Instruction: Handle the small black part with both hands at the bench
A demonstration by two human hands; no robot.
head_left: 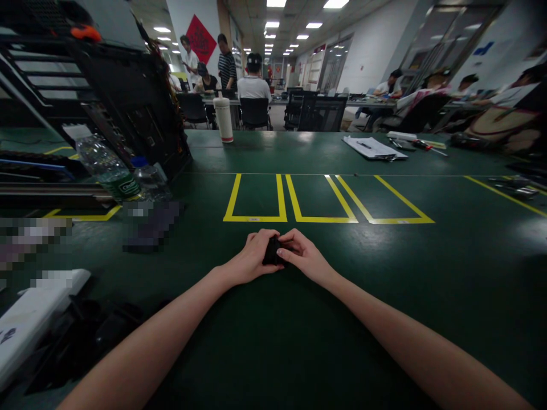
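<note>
A small black object [272, 254], too dark for me to tell its kind, sits between my two hands at the middle of the green table. Wrapped around its left side is my left hand [255, 256], thumb at the near edge and fingers over the far edge. From the right, my right hand [304, 257] pinches the object with thumb and fingers bent. Much of it is covered by the fingers. Just beyond the hands, yellow tape outlines [255, 219] mark the green table top [273, 341].
At left stand a black metal frame [128, 108], a plastic bottle [105, 162] and a blue-capped bottle [149, 179]. A white box [38, 319] and black parts [94, 330] lie near left. Farther back are a white cup [223, 119] and a clipboard [374, 148]. Several people sit or stand beyond.
</note>
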